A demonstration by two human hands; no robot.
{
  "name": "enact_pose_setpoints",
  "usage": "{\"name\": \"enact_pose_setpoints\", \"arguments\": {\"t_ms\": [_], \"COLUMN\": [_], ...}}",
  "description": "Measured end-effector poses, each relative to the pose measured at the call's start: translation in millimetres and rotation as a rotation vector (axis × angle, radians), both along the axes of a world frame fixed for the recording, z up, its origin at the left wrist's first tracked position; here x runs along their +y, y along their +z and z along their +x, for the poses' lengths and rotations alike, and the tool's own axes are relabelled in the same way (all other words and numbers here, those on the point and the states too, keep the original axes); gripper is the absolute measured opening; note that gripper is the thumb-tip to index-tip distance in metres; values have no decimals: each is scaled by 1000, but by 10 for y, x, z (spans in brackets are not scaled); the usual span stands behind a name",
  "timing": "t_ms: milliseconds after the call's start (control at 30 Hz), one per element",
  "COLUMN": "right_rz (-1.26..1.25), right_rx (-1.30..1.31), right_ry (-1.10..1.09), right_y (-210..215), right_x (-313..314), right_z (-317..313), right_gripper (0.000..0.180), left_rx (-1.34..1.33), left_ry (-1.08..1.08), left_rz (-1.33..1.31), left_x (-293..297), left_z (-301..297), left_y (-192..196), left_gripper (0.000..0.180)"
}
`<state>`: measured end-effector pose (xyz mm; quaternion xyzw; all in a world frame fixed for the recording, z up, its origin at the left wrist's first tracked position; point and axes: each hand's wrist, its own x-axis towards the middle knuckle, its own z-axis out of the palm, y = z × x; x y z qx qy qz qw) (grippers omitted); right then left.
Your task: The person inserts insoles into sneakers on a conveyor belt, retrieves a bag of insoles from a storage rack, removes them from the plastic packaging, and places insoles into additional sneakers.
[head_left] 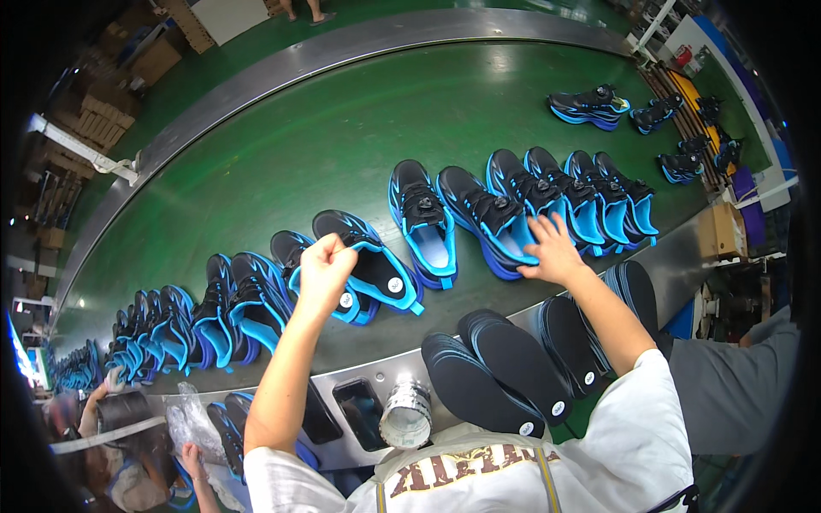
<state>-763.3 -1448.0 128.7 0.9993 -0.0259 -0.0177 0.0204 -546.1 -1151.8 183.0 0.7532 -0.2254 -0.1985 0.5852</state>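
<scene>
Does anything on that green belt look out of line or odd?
Mostly tidy rows. One thing stands out: the shoe under the left hand lies tilted across its neighbour, not square with the row. The right hand rests on another shoe.

A long row of shoes (428, 227) runs across the conveyor belt (342, 128), left to right. The person's left hand (325, 269) sits over a shoe (376, 261) mid-row; the right hand (552, 248) rests on a shoe (487, 222) further right. Nearer the person, on the belt's metal edge (359, 376), insoles (500, 368) lie stacked, a tape roll (406, 415) to their left. More shoes (590, 105) sit far right, behind the row.
</scene>
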Motion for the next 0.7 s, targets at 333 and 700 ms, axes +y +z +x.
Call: {"name": "enact_pose_setpoints", "arguments": {"t_ms": [333,700], "right_rz": [401,498], "right_rx": [-124,-10], "right_ry": [-29,-182], "right_y": [522,504], "right_x": [1902,1994], "right_z": [-1231,-1641], "right_gripper": [30,42], "left_rx": [-979,-377], "left_ry": [-351,-431], "left_rz": [623,621], "left_x": [-793,-1007], "left_z": [-30,14], "left_y": [-534,-267], "left_gripper": [46,49]}}
